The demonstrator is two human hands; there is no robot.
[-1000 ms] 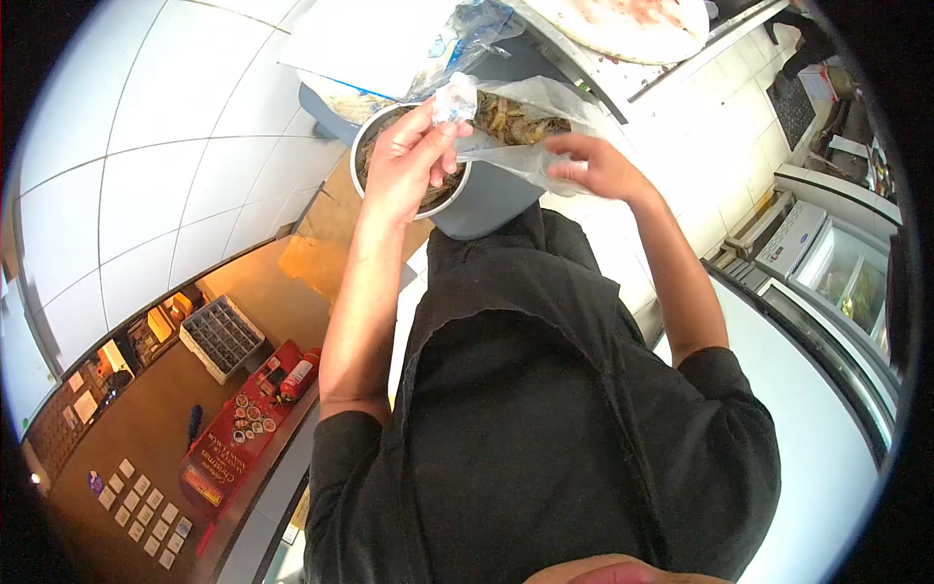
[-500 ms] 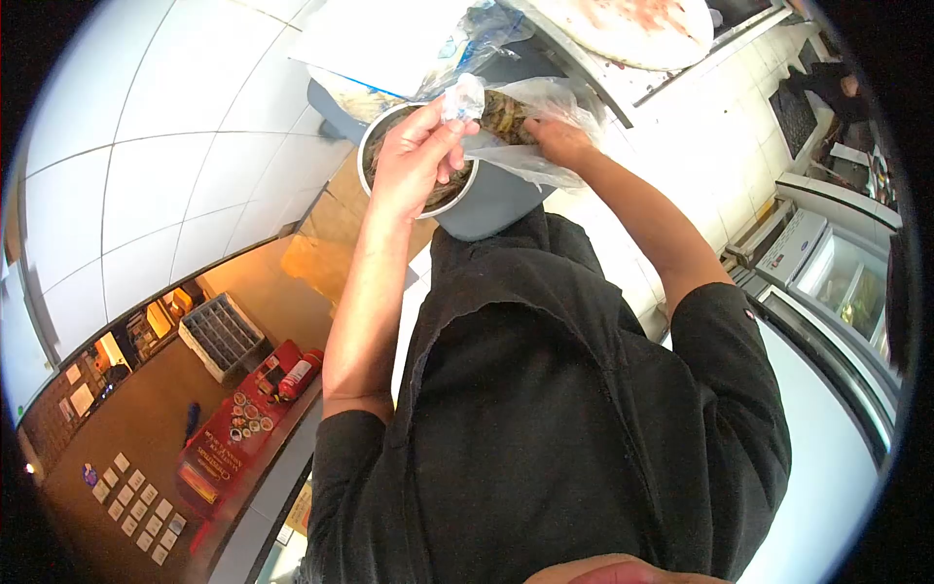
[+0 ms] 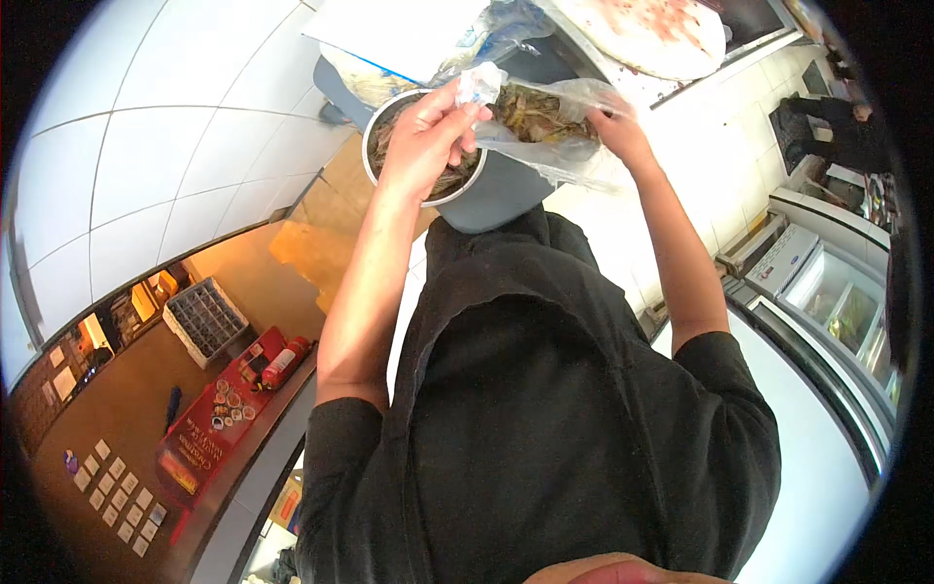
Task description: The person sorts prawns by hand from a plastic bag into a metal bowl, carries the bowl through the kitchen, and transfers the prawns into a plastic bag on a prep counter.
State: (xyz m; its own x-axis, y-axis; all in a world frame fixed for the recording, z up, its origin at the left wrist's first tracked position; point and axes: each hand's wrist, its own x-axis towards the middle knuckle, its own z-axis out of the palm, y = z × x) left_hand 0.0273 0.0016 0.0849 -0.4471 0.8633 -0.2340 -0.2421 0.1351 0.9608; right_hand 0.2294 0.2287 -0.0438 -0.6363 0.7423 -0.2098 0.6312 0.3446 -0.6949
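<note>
My left hand [image 3: 423,146] is closed, pinching a bunched white corner of a clear plastic bag [image 3: 555,154]. The bag gapes toward the right, and brownish-yellow leafy stuff [image 3: 535,115] shows inside it. At the bag's right edge, my right hand [image 3: 623,131] has its fingers curled on the plastic; the fingertips are partly hidden. Below my left hand is a round white-rimmed container [image 3: 371,161] with dark, wilted-looking leafy pieces [image 3: 457,178] in it. The container and bag are over a grey plastic seat or stool [image 3: 496,200].
A white sheet or box lid [image 3: 389,29] and crumpled clear plastic [image 3: 516,24] are behind the container. A round board with red stains [image 3: 642,34] rests at the upper right. A tiled wall [image 3: 156,146] stands left, a glass-door fridge [image 3: 837,302] right. Another person in dark clothes [image 3: 827,127] is far right.
My right hand has moved right, from over the bag's contents to its edge, drawing the bag wider so more of the leafy stuff shows. My left hand keeps its pinch.
</note>
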